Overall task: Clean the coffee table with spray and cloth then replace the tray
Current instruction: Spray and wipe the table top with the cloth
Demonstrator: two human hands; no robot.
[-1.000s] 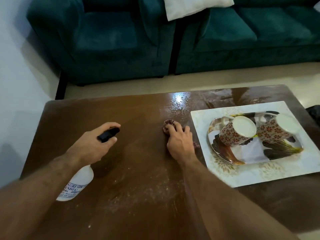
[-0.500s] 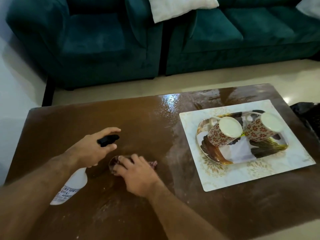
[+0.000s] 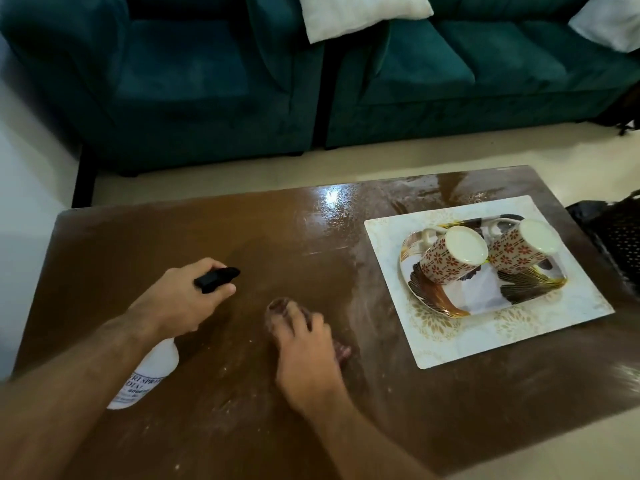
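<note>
Brown table (image 3: 346, 237), red-flowered mugs (image 3: 446, 263), cloth (image 3: 341, 349) maybe maroon.

Partly legible "SPR" lettering on the white spray bottle (image 3: 147, 377) label

I count two red-flowered ceramic mugs (image 3: 450, 259) (image 3: 519, 251), one white spray bottle (image 3: 149, 375), one reddish cloth (image 3: 341, 349), one gold-patterned tray (image 3: 446, 306), one white square mat (image 3: 485, 341), two white cushions (image 3: 360, 13) (image 3: 609, 22).

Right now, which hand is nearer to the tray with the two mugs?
Right. The right hand presses the cloth on the table just left of the tray; the left hand holds the spray bottle farther left.
</note>
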